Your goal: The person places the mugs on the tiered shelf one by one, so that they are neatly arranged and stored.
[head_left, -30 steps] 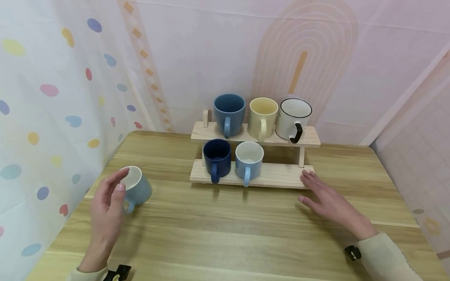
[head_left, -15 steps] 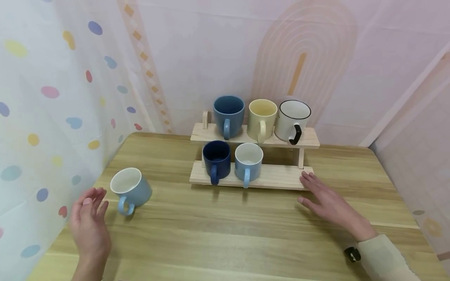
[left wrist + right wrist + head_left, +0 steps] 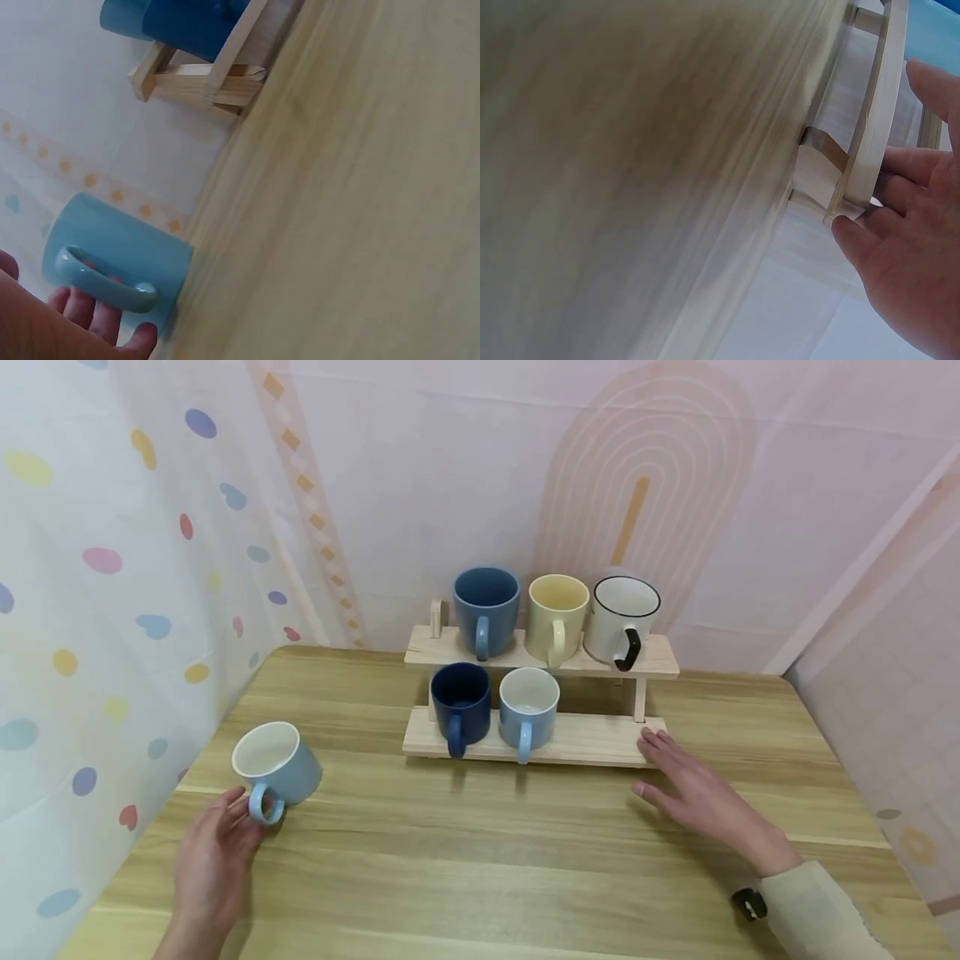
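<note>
A light blue mug with a white inside stands on the table at the left, its handle facing me. My left hand is at that handle. In the left wrist view its fingers lie beside and behind the handle, not closed round it; whether they touch it I cannot tell. My right hand rests with extended fingers on the right end of the two-tier wooden rack's lower shelf. The right wrist view shows its fingertips against the shelf end.
On the rack's upper shelf stand a blue mug, a cream mug and a white black-rimmed mug. Below are a navy mug and another light blue mug. Patterned cloth hangs behind.
My left hand has drawn back from over the light blue mug's rim, swung left and low, then come in to its handle. The right hand stays on the rack.
</note>
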The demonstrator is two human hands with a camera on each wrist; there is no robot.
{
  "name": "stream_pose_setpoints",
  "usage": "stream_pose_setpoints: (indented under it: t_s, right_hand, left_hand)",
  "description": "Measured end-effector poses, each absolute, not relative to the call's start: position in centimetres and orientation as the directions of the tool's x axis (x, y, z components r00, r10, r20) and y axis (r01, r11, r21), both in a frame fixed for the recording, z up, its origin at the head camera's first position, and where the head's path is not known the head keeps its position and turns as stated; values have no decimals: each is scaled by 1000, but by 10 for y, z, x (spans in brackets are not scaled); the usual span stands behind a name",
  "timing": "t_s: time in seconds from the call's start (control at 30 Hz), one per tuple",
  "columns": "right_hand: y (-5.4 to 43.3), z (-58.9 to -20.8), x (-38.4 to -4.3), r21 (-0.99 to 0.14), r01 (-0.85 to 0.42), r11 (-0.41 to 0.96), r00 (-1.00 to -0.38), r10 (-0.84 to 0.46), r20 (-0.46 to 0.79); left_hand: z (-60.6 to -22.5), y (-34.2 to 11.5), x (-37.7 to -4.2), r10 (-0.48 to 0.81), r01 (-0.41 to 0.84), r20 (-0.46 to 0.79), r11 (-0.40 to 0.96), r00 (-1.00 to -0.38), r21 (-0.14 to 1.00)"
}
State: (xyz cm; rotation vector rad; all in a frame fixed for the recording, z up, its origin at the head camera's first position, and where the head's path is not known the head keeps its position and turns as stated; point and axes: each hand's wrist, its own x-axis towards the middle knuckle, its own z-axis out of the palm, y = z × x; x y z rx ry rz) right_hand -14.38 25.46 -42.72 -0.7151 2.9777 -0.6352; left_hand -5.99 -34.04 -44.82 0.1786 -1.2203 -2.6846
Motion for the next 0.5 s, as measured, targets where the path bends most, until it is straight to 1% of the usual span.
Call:
stream_pose_setpoints:
  t_s: [0.27, 0.5]
  right_hand:
    - [255, -430, -144, -391, -433, 812, -896, -437, 85]
    - [255, -429, -145, -390, -439, 809, -893, -441, 91]
  left_hand:
    - [-449, -337, -64, -193, 59, -47, -509, -980, 859]
    - [-451, -340, -66, -151, 33, -41, -460, -988, 887]
